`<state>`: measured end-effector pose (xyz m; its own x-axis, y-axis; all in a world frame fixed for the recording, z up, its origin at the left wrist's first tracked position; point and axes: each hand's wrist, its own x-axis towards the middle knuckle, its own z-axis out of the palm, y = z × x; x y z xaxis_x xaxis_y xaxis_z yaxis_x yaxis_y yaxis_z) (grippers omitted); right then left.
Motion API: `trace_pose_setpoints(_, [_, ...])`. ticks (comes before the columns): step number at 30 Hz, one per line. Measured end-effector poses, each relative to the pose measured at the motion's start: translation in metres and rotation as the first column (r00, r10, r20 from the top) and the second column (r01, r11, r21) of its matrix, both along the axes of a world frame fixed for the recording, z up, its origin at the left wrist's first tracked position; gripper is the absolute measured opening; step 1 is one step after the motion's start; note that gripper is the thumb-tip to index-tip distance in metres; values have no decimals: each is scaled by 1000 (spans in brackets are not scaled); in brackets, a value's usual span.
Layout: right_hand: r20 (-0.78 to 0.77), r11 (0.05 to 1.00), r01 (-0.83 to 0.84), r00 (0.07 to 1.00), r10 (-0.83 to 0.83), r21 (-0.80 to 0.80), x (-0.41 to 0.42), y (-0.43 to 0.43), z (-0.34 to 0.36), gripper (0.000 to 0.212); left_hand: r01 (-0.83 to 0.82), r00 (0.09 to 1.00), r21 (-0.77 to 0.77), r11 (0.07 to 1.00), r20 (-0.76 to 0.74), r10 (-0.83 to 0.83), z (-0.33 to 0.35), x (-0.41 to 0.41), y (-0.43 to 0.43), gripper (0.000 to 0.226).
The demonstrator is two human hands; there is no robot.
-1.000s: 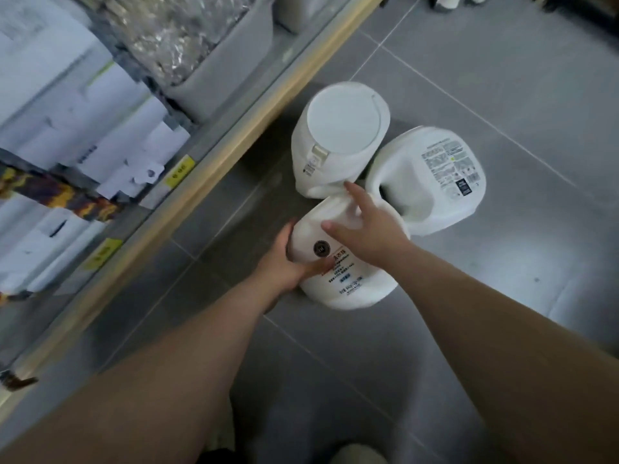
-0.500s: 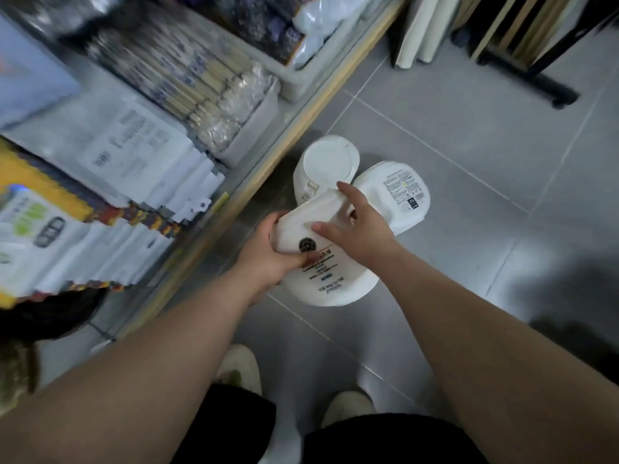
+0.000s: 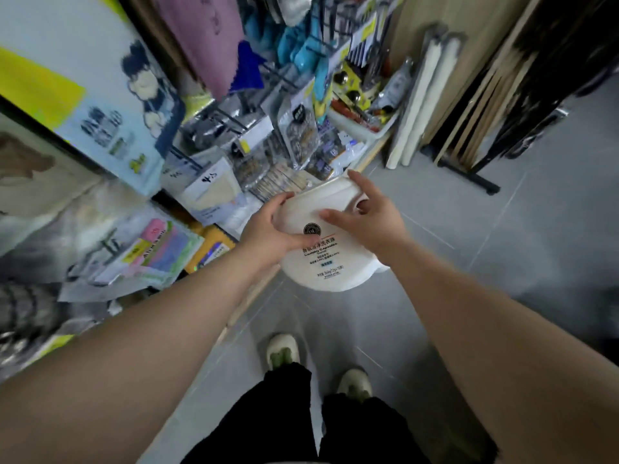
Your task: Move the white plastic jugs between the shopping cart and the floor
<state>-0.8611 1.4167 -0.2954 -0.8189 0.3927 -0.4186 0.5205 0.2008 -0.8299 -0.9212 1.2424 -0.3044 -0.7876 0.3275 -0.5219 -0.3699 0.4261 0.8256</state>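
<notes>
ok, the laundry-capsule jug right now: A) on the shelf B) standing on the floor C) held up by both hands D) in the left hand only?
C: the left hand grips the laundry-capsule jug at its side, the right hand grips it at the handle, and it is clear of the floor.

Grey floor tiles [image 3: 522, 249] run beside a light wooden shelf unit [image 3: 370, 158] crowded with packaged goods; tall white rolls [image 3: 423, 105] lean on a pale wooden panel [image 3: 432, 35] near a black metal stand [image 3: 469, 177].
</notes>
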Motion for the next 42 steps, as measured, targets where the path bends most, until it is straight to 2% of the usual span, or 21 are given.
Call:
trace_pose_setpoints(7, [-151, 994, -80, 986, 68, -74, 5, -23, 65, 92, -109, 987, 36, 993, -116, 112, 79, 21, -34, 92])
trace_pose_setpoints(10, [-205, 977, -194, 964, 172, -93, 4, -31, 87, 96, -220, 958, 51, 974, -177, 225, 101, 41, -45, 91])
trace_pose_setpoints(14, [-271, 909, -401, 892, 361, -112, 7, -43, 111, 87, -410, 872, 108, 905, -245, 424, 124, 83, -60, 90])
trace_pose_setpoints(19, [-311, 737, -673, 713, 628, -56, 23, -90, 129, 81, -639, 704, 163, 752, -269, 657, 137, 161, -94, 82])
trace_pose_setpoints(22, [-324, 613, -789, 588, 741, -29, 43, -138, 132, 84, -751, 582, 206, 627, -241, 776, 145, 212, -127, 77])
trace_pose_setpoints(26, [-316, 430, -903, 414, 853, -21, 79, -213, 137, 86, -870, 404, 183, 458, -269, 874, 148, 283, -176, 77])
trace_pose_setpoints(32, [-346, 187, -982, 180, 921, -14, 162, -346, 143, 96, -963, 130, 193, 190, -288, 949, 153, 394, -260, 80])
trace_pose_setpoints(42, [-392, -178, -984, -161, 906, -8, 350, -562, 154, 98, -977, -190, 162, -136, -389, 901, 165, 601, -413, 79])
